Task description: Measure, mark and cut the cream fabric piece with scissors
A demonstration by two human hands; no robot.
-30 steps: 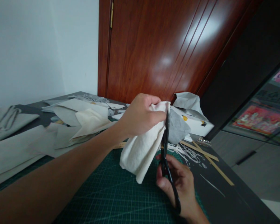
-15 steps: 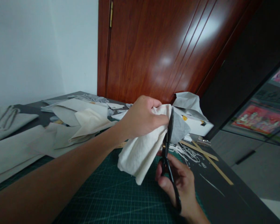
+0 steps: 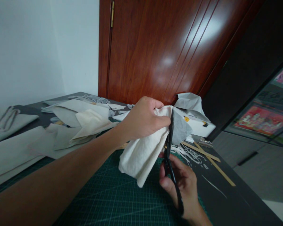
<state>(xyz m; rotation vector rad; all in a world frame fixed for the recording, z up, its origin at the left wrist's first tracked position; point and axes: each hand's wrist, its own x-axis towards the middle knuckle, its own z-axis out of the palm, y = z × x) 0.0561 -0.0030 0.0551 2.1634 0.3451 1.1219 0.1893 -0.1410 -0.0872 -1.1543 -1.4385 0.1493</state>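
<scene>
Left hand [image 3: 142,119] bunches the white cloth [image 3: 141,153] tight, raised over the green mat [image 3: 113,201] near the worktop's right edge. Right hand [image 3: 182,185] closed through the scissors [image 3: 169,147], long axis near upright, tips up, blades closed on the cloth edge. Knuckles sit close: a nick looks possible.

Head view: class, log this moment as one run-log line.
left hand: grips white cloth | right hand: holds black scissors, blades at cloth edge | under: green cutting mat

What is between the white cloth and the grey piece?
The black scissors stand between the white cloth and the grey piece, seen in the head view.
</scene>
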